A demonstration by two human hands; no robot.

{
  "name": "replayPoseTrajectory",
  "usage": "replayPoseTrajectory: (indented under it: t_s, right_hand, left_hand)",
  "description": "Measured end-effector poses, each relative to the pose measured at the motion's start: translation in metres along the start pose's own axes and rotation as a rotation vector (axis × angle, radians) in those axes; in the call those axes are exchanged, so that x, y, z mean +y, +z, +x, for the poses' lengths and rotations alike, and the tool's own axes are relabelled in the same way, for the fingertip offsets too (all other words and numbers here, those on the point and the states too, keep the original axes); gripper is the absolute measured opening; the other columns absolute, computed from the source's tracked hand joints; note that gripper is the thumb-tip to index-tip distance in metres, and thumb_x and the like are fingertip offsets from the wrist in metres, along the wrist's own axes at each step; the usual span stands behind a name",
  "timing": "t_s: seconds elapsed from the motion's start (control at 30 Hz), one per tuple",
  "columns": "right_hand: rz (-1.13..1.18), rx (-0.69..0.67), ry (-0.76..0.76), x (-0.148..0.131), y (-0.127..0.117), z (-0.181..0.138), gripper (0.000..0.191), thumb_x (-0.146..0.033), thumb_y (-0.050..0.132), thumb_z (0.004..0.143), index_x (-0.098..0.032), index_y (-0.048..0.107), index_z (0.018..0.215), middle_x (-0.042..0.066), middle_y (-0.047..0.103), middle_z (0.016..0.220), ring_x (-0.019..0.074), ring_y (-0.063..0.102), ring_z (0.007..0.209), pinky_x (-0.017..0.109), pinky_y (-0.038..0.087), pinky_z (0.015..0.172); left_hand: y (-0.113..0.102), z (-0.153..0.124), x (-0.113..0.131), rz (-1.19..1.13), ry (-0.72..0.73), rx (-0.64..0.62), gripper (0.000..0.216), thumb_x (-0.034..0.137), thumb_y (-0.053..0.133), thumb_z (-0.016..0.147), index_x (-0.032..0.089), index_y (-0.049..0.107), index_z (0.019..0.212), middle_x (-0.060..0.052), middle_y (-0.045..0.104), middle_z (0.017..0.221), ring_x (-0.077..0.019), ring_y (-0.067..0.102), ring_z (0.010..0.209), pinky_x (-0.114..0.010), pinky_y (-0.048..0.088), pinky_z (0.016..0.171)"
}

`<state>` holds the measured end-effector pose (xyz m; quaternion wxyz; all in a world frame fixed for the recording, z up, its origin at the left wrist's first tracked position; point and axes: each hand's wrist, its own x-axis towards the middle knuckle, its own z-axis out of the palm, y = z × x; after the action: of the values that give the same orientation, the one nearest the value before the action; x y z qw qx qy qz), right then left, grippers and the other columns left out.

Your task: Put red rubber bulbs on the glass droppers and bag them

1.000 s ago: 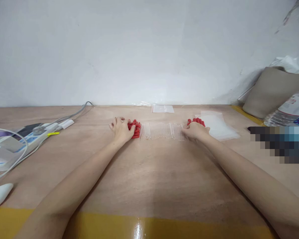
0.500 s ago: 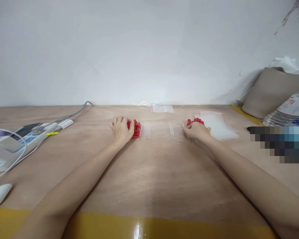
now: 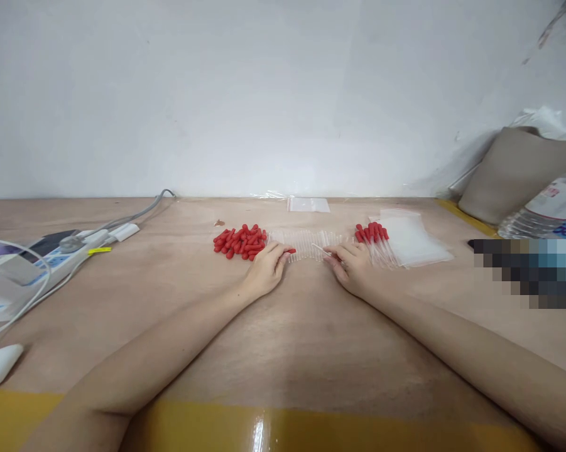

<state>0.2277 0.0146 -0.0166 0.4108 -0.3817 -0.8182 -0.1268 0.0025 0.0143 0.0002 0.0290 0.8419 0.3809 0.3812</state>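
My left hand (image 3: pixel 266 270) pinches a red rubber dropper bulb (image 3: pixel 291 251) between thumb and fingertips. Across a small gap, my right hand (image 3: pixel 348 267) grips a thin clear dropper tube (image 3: pixel 321 250), its free end pointing left toward the bulb. Behind both hands lies a row of loose clear tubes (image 3: pixel 304 242). Left of them is a pile of red bulbs (image 3: pixel 239 242). To the right, several droppers with red bulbs on their tubes (image 3: pixel 372 233) lie together, partly hidden by my right hand.
Clear plastic bags (image 3: pixel 408 238) lie at the right, and a small zip bag (image 3: pixel 308 204) rests near the wall. A power strip (image 3: pixel 80 243) with cables is on the left, a white object (image 3: pixel 0 367) below it. A water bottle (image 3: pixel 553 204) and a grey container (image 3: pixel 509 169) stand right.
Both hands have moved inward from the two red groups to in front of the tube row. A red bulb now shows in my left fingers and a clear tube in my right.
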Motion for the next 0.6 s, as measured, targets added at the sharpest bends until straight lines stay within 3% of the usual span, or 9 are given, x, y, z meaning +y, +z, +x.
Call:
replayPoseTrajectory:
  t_s: [0.27, 0.6]
  right_hand:
    - [0.008, -0.065, -0.058, -0.021, -0.01, 0.01, 0.015, -0.023, 0.047, 0.085, -0.017, 0.061, 0.086, 0.004, 0.065, 0.077, 0.0136, 0.055, 0.067, 0.03, 0.034, 0.071]
    - [0.075, -0.182, -0.034, -0.023, -0.013, 0.012, 0.019, -0.027, 0.043, 0.088, -0.018, 0.06, 0.086, 0.004, 0.065, 0.077, 0.0134, 0.055, 0.068, 0.031, 0.032, 0.072]
  left_hand:
    - [0.002, 0.002, 0.006, 0.102, 0.025, -0.035, 0.016, 0.019, 0.042, 0.088, 0.018, 0.056, 0.095, -0.004, 0.061, 0.089, -0.018, 0.055, 0.086, -0.033, 0.042, 0.077]
    - [0.002, 0.002, 0.003, -0.085, 0.015, -0.035, 0.013, 0.022, 0.047, 0.086, 0.017, 0.057, 0.094, -0.003, 0.063, 0.084, -0.0145, 0.058, 0.077, -0.027, 0.047, 0.069]
